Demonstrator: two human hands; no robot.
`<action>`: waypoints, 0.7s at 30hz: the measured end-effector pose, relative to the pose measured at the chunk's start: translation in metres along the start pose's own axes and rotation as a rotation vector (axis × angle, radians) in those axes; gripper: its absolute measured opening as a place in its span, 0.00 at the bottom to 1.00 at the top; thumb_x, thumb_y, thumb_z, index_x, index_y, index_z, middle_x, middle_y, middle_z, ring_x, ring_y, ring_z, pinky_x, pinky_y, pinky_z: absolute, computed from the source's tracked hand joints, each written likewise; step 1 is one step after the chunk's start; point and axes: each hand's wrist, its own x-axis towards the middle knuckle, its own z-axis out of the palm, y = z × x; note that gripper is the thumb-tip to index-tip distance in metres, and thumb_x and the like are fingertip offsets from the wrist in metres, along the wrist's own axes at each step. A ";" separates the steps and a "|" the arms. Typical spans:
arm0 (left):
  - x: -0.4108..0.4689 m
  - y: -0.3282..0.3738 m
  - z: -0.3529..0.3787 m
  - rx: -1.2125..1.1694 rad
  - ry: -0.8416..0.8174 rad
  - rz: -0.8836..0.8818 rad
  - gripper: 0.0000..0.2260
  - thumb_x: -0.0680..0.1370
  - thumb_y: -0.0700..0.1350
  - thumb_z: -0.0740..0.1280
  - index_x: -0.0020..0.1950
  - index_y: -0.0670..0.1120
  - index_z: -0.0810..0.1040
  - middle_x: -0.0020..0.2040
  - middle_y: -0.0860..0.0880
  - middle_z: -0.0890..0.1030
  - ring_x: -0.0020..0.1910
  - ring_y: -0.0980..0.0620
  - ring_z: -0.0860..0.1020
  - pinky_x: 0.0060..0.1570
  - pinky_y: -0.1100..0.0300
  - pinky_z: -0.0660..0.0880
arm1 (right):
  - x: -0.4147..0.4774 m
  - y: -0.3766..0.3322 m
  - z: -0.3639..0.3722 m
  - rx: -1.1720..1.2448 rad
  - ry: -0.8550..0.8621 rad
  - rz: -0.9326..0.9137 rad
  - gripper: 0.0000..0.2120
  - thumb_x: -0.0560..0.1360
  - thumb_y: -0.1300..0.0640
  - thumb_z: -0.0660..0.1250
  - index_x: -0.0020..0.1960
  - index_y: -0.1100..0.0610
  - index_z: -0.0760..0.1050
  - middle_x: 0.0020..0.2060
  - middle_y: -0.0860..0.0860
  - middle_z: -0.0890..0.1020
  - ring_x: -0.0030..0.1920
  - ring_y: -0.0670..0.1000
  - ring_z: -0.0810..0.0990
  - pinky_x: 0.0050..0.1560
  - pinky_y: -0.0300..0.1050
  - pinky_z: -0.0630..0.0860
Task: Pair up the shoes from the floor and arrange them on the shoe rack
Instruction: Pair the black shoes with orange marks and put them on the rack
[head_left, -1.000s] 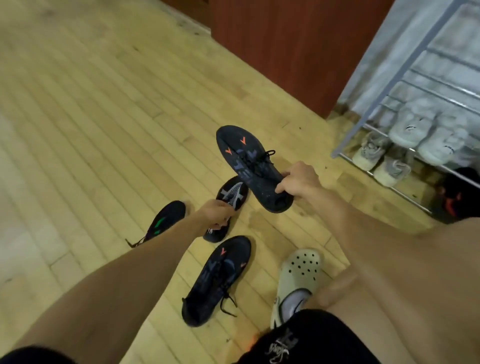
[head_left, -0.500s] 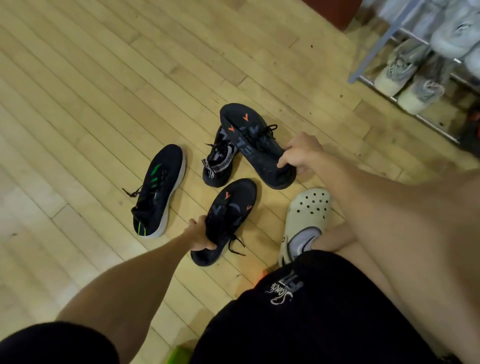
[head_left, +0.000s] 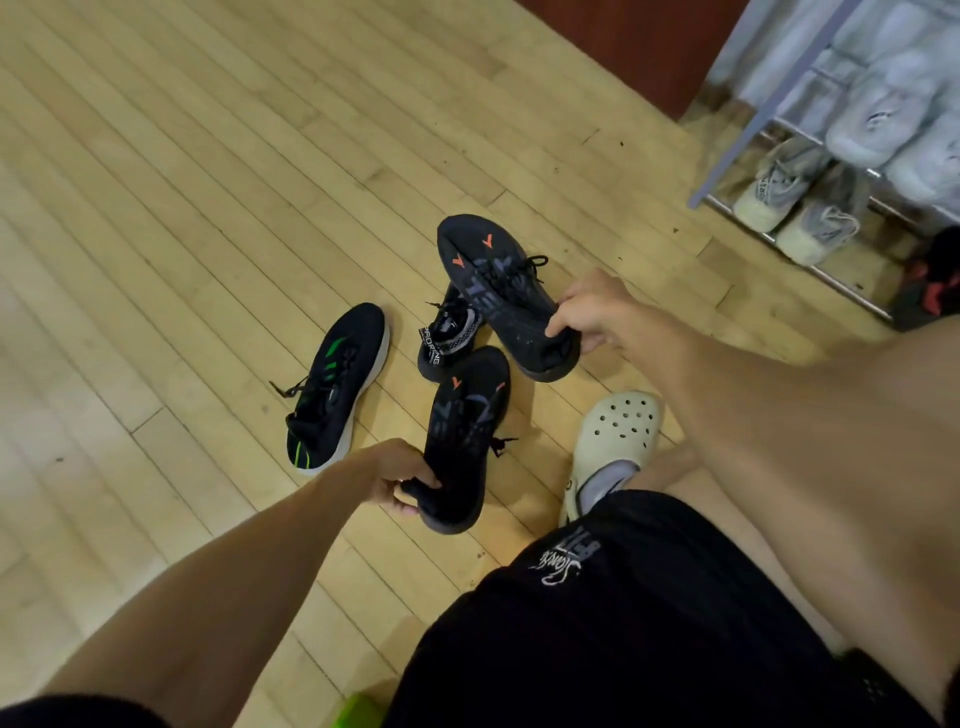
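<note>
My right hand (head_left: 592, 312) grips the heel of a black shoe with orange marks (head_left: 498, 286) and holds it above the floor. Its matching black shoe with orange marks (head_left: 462, 431) is gripped at the heel by my left hand (head_left: 400, 480), low over the wooden floor. A black shoe with green stripes and a white sole (head_left: 337, 384) lies on the floor to the left. Another black shoe with a patterned collar (head_left: 447, 338) lies partly hidden under the two held shoes. The metal shoe rack (head_left: 743, 140) stands at the upper right.
Grey-white sneakers (head_left: 779, 192) and pale slippers (head_left: 883, 119) sit on the rack, with a dark red-marked shoe (head_left: 935, 280) at its right end. A cream clog (head_left: 613, 441) is on my foot beside the held shoes. A red-brown cabinet (head_left: 623, 41) stands behind.
My left hand moved from the patterned shoe down to the second orange-marked shoe and took hold of its heel. My right hand kept its shoe raised. The view shifted downward.
</note>
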 end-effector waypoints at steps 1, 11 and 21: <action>-0.010 0.004 -0.003 -0.010 0.004 0.033 0.12 0.74 0.32 0.66 0.56 0.39 0.76 0.58 0.41 0.75 0.54 0.43 0.72 0.45 0.50 0.78 | -0.004 -0.004 -0.004 0.016 0.006 -0.006 0.19 0.67 0.63 0.75 0.57 0.63 0.79 0.53 0.60 0.83 0.43 0.58 0.84 0.32 0.46 0.81; -0.087 0.121 -0.011 -0.213 0.174 0.391 0.14 0.72 0.33 0.70 0.56 0.39 0.76 0.51 0.42 0.78 0.47 0.45 0.77 0.42 0.51 0.80 | -0.036 -0.016 -0.095 0.225 0.208 -0.014 0.19 0.67 0.63 0.76 0.56 0.67 0.77 0.51 0.60 0.81 0.44 0.61 0.83 0.45 0.54 0.83; -0.149 0.294 0.076 -0.074 0.181 0.630 0.08 0.71 0.34 0.72 0.46 0.38 0.76 0.45 0.44 0.78 0.39 0.47 0.77 0.38 0.53 0.78 | -0.071 0.067 -0.231 0.464 0.463 0.050 0.09 0.67 0.67 0.74 0.45 0.65 0.77 0.42 0.60 0.79 0.33 0.59 0.80 0.39 0.55 0.82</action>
